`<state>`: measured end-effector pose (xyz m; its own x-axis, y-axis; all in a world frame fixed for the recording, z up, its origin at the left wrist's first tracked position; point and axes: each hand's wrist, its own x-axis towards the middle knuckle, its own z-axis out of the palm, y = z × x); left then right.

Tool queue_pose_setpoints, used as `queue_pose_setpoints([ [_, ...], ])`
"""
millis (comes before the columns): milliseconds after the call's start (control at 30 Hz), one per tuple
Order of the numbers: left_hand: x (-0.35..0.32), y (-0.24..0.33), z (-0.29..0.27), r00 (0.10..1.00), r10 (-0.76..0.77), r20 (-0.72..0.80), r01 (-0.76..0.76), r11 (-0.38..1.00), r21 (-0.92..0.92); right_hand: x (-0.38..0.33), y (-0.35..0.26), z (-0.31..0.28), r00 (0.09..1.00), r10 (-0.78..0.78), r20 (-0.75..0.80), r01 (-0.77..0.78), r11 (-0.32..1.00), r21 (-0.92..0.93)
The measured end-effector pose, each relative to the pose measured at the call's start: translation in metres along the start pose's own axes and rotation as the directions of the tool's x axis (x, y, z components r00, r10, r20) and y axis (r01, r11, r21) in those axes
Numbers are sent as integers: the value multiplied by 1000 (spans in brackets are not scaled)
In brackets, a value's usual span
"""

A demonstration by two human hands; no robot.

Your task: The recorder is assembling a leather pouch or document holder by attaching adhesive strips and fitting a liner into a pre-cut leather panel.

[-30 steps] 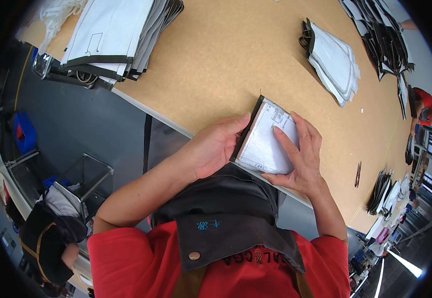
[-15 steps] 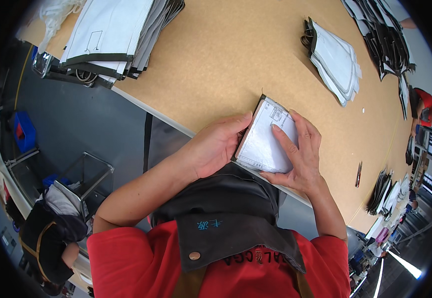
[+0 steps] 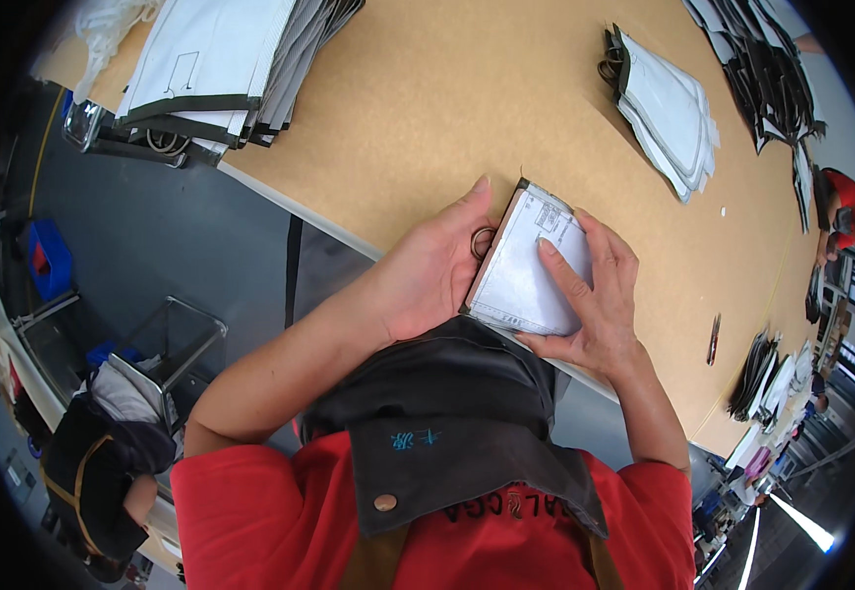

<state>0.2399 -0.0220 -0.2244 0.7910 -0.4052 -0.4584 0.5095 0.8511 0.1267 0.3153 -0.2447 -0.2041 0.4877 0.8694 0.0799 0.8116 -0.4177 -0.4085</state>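
Observation:
A small stack of white pattern cards with dark edging lies tilted at the table's near edge, in front of my body. A metal ring sticks out from its left side. My right hand grips the stack from the right, with the thumb and a finger lying across the top card. My left hand is beside the ring, palm turned toward the stack. Its thumb is raised apart from the cards and the hand is open; some fingertips are hidden by the ring and the stack's edge.
A thick stack of large white cards stands at the far left edge of the table. Another ringed card bundle lies at the far right. A slim tool lies to the right, near more card bundles.
My left hand's thumb has lifted away from the stack's left edge, and the ring now shows. My right hand keeps its grip on the cards.

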Motion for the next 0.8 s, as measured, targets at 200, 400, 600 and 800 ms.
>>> queue_pose_setpoints([
  [200,1,2,6,1000,-21,5,21,999,-24,0,-2,-2,1000,14,-15,-14,1000,18],
  [400,3,-1,0,1000,-28,7,28,1000,-9,-2,-4,-1,1000,15,-19,-15,1000,9],
  [600,2,0,2,999,-29,23,30,999,-29,-3,-4,-1,999,2,-42,-1,1000,8],
  [800,1,-1,3,1000,-26,9,27,999,-37,-3,-6,-2,999,8,-34,-7,1000,13],
])
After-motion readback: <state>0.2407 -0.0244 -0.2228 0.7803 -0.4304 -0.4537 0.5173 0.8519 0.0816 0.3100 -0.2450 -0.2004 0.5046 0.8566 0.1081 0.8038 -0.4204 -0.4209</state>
